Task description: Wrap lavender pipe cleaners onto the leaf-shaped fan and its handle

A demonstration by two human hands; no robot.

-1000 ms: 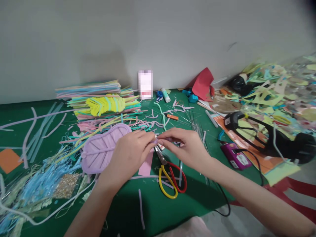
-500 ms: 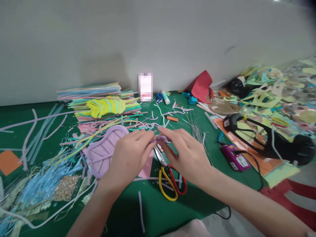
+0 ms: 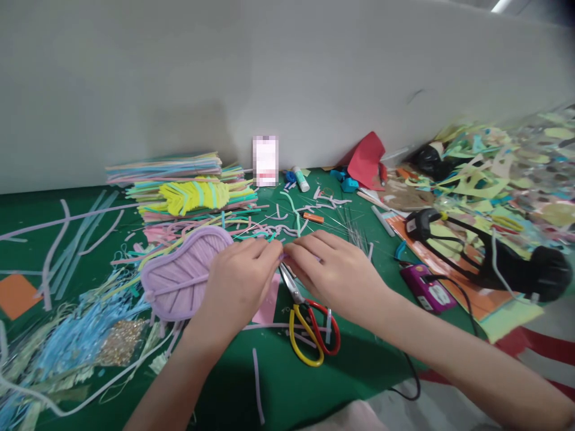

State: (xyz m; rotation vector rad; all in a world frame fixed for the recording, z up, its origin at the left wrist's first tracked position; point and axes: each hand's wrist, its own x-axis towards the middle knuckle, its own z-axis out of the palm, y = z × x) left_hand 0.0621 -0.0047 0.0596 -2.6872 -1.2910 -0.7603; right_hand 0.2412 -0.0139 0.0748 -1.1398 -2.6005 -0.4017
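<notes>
The left hand (image 3: 245,275) and right hand (image 3: 335,262) pinch a small purple piece (image 3: 283,257). Most of it hides between them; more showed half a second ago. At left, the purple leaf (image 3: 179,266) is partly behind the left hand, but more shows than before. The tips of the scissors (image 3: 297,297) are hard to see. The surface (image 3: 224,383) is green, with a grey wall (image 3: 341,78) at the far side.

No legible text, pixelated screen (image 3: 265,160), label (image 3: 442,297) on purple box (image 3: 418,281) unreadable
</notes>
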